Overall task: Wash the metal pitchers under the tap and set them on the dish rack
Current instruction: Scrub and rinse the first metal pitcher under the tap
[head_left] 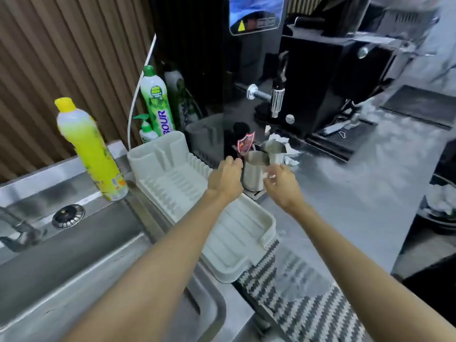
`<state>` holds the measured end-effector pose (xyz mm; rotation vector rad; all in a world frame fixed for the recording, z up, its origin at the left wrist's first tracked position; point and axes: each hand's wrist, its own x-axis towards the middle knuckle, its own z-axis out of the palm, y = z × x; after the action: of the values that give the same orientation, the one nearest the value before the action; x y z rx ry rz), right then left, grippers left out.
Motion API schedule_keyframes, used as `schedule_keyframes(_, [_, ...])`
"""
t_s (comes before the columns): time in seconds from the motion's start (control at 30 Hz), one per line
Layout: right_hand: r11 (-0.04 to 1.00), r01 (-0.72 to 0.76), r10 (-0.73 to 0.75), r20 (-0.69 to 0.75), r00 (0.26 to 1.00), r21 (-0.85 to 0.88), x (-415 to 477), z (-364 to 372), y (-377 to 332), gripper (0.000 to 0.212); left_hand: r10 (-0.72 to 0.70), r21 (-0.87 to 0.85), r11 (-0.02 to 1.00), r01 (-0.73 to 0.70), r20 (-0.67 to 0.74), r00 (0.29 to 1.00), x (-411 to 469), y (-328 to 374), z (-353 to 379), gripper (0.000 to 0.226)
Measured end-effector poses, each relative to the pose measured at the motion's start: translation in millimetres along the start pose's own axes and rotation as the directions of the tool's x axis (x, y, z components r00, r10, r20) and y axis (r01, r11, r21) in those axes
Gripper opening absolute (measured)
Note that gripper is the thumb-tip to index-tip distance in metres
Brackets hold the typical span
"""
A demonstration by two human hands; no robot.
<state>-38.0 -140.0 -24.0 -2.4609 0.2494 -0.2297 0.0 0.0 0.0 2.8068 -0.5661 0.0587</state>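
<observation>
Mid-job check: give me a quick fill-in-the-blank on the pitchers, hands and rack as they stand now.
1. ____ metal pitchers stand on the counter by the black machine.
2. The left hand and right hand flank the ____ one.
3. The dish rack holds no pitcher and lies between them and the ____.
4. The bottle farthest left has a ____ cap.
Missing words: Two; nearer; sink; yellow.

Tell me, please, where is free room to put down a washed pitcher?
The front tray of the dish rack, between sink and zigzag cloth, is bare, as is the counter right of the right hand. It is crowded below the black machine: two pitchers, crumpled paper, the left hand.
</observation>
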Motion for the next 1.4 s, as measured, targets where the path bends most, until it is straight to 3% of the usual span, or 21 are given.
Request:
schedule_keyframes(0.1, [0.999, -0.022, 0.023, -0.034, 0.999, 0.041, 7.6, -1.9, 13.2, 0.025, 0.094, 0.043, 0.995, -0.095, 0.025, 0.995, 20.2, 13.3, 8.4, 0.059])
schedule_keyframes(0.2, [0.993, -0.091, 0.091, 0.002, 0.996, 0.081, 15.2, -5.1, 19.3, 0.023, 0.115, -0.018, 0.993, -0.114, 0.16, 0.98, 41.5, 20.2, 9.2, 0.078])
schedule_keyframes(0.37, [0.922, -0.316, 0.253, 0.268, 0.929, 0.225, 22.6, -2.5, 20.0, 0.036, 0.046, 0.034, 0.998, -0.06, 0.322, 0.945, 63.8, 15.6, 13.0, 0.09])
schedule_keyframes(0.43, [0.88, -0.365, 0.249, 0.36, 0.899, 0.304, 21.1, -0.5, 18.2, 0.049, 0.044, 0.042, 0.997, -0.058, 0.282, 0.959, 67.6, 16.4, 18.9, 0.084])
schedule_keyframes(0.53, [0.81, -0.42, 0.261, 0.388, 0.884, 0.41, 22.2, 0.2, 17.8, 0.055, 0.025, 0.17, 0.984, -0.055, 0.174, 0.984, 70.3, 19.2, 22.3, 0.077])
schedule_keyframes(0.63, [0.77, -0.44, 0.264, 0.397, 0.879, 0.463, 26.7, 3.1, 21.5, 0.058, -0.073, 0.209, 0.977, 0.053, 0.093, 0.993, 69.3, 24.2, 25.0, 0.078])
schedule_keyframes(0.77, [0.758, -0.435, 0.294, 0.34, 0.893, 0.486, 29.1, 9.7, 27.2, 0.04, -0.234, -0.065, 0.967, 0.245, 0.145, 0.961, 67.1, 28.4, 27.7, 0.072])
schedule_keyframes(0.83, [0.742, -0.42, 0.318, 0.278, 0.906, 0.522, 29.7, 12.1, 29.3, 0.015, -0.274, -0.243, 0.911, 0.334, 0.247, 0.929, 65.0, 28.9, 24.0, 0.049])
schedule_keyframes(0.9, [0.686, -0.443, 0.355, 0.266, 0.896, 0.577, 30.4, 14.0, 27.2, 0.017, -0.312, -0.443, 0.783, 0.436, 0.326, 0.892, 59.0, 30.7, 19.3, 0.031])
schedule_keyframes(1.0, [0.689, -0.455, 0.36, 0.279, 0.89, 0.565, 33.2, 21.6, 21.0, 0.025, -0.268, -0.786, 0.335, 0.52, 0.45, 0.852, 49.0, 34.6, 25.5, 0.02])
schedule_keyframes(1.03, [0.71, -0.443, 0.357, 0.262, 0.897, 0.548, 34.2, 24.2, 18.4, 0.027, -0.273, -0.828, 0.211, 0.519, 0.459, 0.845, 45.5, 35.4, 30.5, 0.026])
schedule_keyframes(1.07, [0.728, -0.429, 0.351, 0.246, 0.903, 0.535, 34.2, 25.5, 15.3, 0.03, -0.286, -0.849, 0.155, 0.505, 0.45, 0.846, 42.4, 35.0, 35.6, 0.03])
schedule_keyframes(1.3, [0.785, -0.374, 0.324, 0.187, 0.927, 0.493, 32.3, 27.6, 8.5, 0.03, -0.44, -0.879, 0.191, 0.436, 0.321, 0.839, 36.1, 13.8, 45.9, 0.03])
schedule_keyframes(1.4, [0.83, -0.303, 0.266, 0.145, 0.953, 0.469, 27.8, 25.4, 7.6, 0.03, -0.392, -0.898, 0.213, 0.385, 0.283, 0.876, 35.3, 9.0, 35.3, 0.029])
